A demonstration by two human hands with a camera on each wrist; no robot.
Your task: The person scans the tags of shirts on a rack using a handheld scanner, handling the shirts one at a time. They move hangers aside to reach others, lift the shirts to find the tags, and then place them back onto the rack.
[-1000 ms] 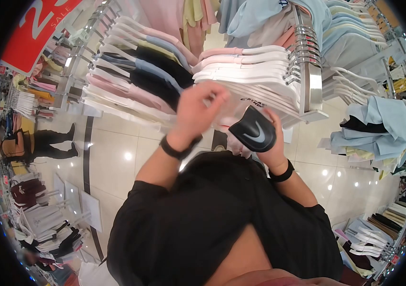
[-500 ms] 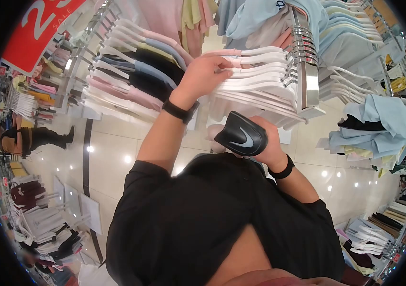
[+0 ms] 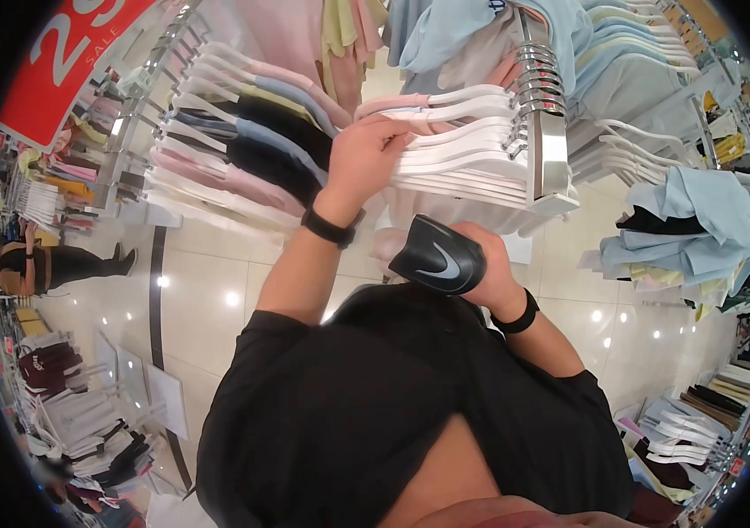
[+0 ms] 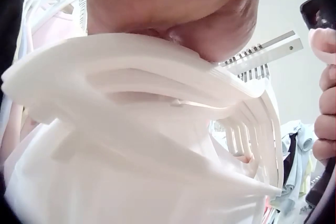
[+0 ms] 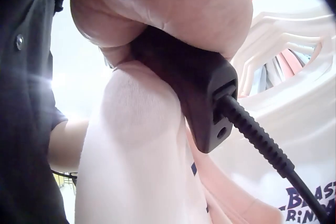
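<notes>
In the head view, my left hand (image 3: pixel 362 167) is at the row of white hangers (image 3: pixel 467 158), its fingertips curled at their shoulders. The left wrist view shows this hand (image 4: pixel 173 11) against the top edge of a white hanger (image 4: pixel 131 56) with white cloth below it. My right hand (image 3: pixel 500 268) grips a black handheld device (image 3: pixel 438 255) with a grey curved mark, below the hangers. In the right wrist view, my hand (image 5: pixel 163 6) is wrapped round the black device (image 5: pixel 194 77), a ribbed cable (image 5: pixel 257 134) runs from it, and pale fabric (image 5: pixel 131 124) hangs beside it.
A metal rail end (image 3: pixel 551 154) stands right of the hangers. Pastel and black clothes (image 3: pixel 278 132) hang at the left, light blue garments (image 3: pixel 687 233) at the right. A red sale sign (image 3: pixel 58 75) is at upper left; a person (image 3: pixel 58 264) is at far left.
My left hand has moved from in front of the hangers up onto them. The device in my right hand has shifted left and slightly down, and turned. The view has shifted a little.
</notes>
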